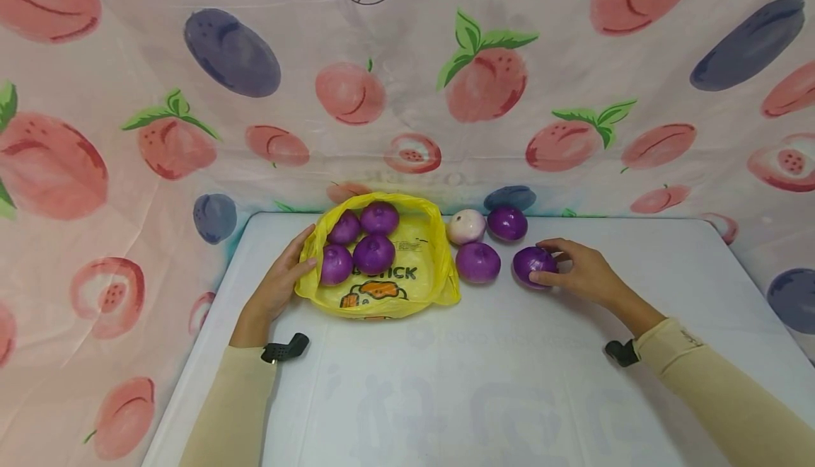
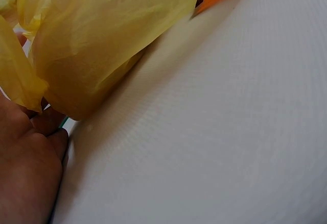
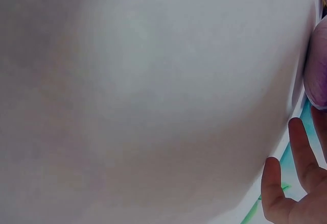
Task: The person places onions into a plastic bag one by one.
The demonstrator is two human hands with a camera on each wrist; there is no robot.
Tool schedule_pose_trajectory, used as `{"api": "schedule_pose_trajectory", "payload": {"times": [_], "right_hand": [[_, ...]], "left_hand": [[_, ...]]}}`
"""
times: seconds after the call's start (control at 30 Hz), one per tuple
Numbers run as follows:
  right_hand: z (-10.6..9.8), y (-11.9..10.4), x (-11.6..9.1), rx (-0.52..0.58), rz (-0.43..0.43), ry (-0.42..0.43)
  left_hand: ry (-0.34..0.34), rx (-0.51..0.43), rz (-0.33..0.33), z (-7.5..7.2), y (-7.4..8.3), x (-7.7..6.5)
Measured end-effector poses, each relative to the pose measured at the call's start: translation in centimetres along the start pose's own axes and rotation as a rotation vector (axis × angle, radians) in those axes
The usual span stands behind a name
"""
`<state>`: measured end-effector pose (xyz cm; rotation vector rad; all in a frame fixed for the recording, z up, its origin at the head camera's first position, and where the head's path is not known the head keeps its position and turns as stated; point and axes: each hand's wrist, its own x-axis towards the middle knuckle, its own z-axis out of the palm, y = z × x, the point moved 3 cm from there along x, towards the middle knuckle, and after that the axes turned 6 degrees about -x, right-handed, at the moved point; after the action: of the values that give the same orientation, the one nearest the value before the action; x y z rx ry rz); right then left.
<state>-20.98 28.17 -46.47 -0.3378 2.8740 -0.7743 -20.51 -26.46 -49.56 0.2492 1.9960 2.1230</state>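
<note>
On the right, I watch the right hand (image 1: 584,272) pinch an onion (image 1: 532,262) whose glossy skin may slip; the left hand (image 1: 279,281) grips the bag (image 1: 448,286).

The bag (image 1: 446,286) is thin, crinkled plastic, slightly see-through, with a soft sheen along its folds. The purple onions (image 1: 479,263) have smooth, glossy skins that catch small highlights; the pale onion (image 1: 467,227) looks smooth too, but duller. The table (image 1: 446,389) has a matt surface with a fine, cloth-like grain. Behind it hangs matt printed fabric (image 1: 395,28), lightly creased. The sleeves (image 1: 238,396) are matt cloth.
</note>
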Motion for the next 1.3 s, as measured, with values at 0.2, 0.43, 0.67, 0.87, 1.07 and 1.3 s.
{"api": "schedule_pose_trajectory", "payload": {"times": [0.2,0.43,0.67,0.87,1.07,1.3], "right_hand": [[0.0,0.0,0.1,-0.009,0.011,-0.005],[0.0,-0.2,0.1,-0.003,0.037,-0.03],[0.0,-0.3,0.1,0.002,0.044,-0.029],[-0.2,-0.8,0.1,0.014,0.04,-0.014],[-0.4,-1.5,0.1,0.034,0.049,-0.002],[-0.3,-2.1,0.2,0.068,0.062,0.018]], "left_hand": [[0.003,0.004,-0.001,0.0,0.0,0.0],[0.007,0.003,-0.005,-0.1,-0.1,0.1],[0.012,0.017,-0.014,0.0,0.0,0.1],[0.014,0.026,-0.015,0.0,-0.1,0.1],[0.011,0.019,-0.016,-0.1,-0.2,0.0],[0.015,0.023,-0.017,-0.1,-0.2,0.2]]}}
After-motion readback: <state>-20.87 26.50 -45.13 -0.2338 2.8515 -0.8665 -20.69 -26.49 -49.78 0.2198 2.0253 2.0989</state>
